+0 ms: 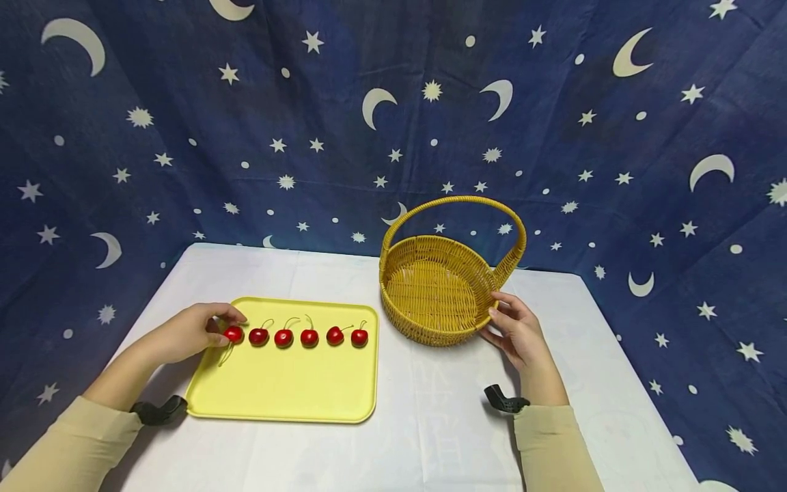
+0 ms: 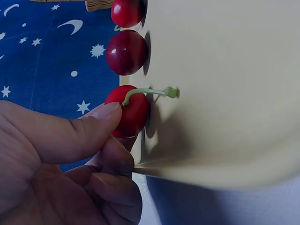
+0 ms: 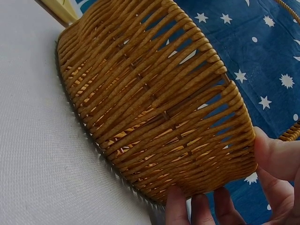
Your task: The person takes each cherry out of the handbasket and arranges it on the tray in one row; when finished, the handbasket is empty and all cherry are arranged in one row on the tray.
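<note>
At the left end of a row of red cherries, my left hand (image 1: pixel 193 333) pinches the last cherry (image 2: pixel 133 112) between thumb and fingers. Its green stem points toward the near side of the yellow tray (image 1: pixel 283 389). The other cherries (image 1: pixel 309 337) lie spaced out to the right along the tray, stems mostly upward. My right hand (image 1: pixel 518 333) grips the right side of a woven basket (image 1: pixel 430 335), thumb at the rim and fingers against the outer wall, as the right wrist view shows. No fruit shows inside the basket, and its tall handle (image 1: pixel 455 199) arches over it.
A white cloth (image 1: pixel 424 437) covers the table under the tray and basket. Behind and at both sides hangs a dark blue curtain (image 1: pixel 344 178) with moons and stars. A black wrist mount (image 1: pixel 505 399) sits on the right forearm, another (image 1: pixel 160 411) on the left.
</note>
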{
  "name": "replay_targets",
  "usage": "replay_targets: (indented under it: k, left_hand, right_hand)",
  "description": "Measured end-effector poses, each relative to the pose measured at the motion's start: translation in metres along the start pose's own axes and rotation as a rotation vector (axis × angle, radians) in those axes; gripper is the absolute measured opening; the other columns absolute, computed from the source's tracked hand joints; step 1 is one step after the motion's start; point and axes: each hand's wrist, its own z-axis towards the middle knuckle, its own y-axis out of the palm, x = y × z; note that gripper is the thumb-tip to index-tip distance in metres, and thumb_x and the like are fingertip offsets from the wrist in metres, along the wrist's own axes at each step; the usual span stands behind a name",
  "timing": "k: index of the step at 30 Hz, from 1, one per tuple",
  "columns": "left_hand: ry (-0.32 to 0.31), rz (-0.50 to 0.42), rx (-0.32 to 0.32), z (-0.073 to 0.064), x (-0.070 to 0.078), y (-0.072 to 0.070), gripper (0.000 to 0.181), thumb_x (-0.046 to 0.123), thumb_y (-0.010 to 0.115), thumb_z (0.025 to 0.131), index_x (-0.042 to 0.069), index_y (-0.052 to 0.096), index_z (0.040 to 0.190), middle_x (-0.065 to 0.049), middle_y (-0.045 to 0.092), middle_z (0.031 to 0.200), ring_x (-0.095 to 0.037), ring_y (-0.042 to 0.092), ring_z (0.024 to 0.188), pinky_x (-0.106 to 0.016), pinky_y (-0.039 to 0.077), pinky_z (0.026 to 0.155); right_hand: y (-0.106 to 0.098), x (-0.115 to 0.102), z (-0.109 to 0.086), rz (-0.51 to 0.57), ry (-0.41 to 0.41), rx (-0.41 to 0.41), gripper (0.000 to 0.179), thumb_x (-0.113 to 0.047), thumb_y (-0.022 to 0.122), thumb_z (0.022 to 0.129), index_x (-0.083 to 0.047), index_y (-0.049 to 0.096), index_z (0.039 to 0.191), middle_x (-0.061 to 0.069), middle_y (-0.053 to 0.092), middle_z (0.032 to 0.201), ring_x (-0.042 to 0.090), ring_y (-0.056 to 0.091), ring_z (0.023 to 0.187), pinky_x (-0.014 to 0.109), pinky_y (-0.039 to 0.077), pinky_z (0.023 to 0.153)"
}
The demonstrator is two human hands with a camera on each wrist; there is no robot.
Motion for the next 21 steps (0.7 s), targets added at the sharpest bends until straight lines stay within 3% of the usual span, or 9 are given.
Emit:
replay_targets:
  k: [8, 21]
  left_hand:
    - [-0.016, -0.015, 0.004, -0.0005, 0.0021, 0.0001, 0.037, -0.006, 0.078, 0.089, 0.001, 0.072, 0.124, -0.014, 0.071, 0.115, -0.023, 0.055, 0.091, -0.023, 0.051, 0.069]
    - [-0.02, -0.011, 0.018, 0.0005, 0.002, 0.0007, 0.038, -0.007, 0.077, 0.089, 0.0, 0.072, 0.125, -0.017, 0.071, 0.117, -0.024, 0.056, 0.093, -0.023, 0.052, 0.071]
  right_hand:
    - [0.0004, -0.0007, -0.0007, 0.009, -0.009, -0.007, 0.048, -0.013, 0.066, 0.107, -0.014, 0.052, 0.153, 0.0, 0.052, 0.129, 0.013, 0.069, 0.112, 0.039, 0.062, 0.095]
    - [0.0011, -0.0007, 0.0, 0.001, 0.01, 0.002, 0.049, -0.014, 0.066, 0.107, -0.016, 0.052, 0.154, -0.001, 0.052, 0.131, 0.015, 0.067, 0.118, 0.04, 0.063, 0.096]
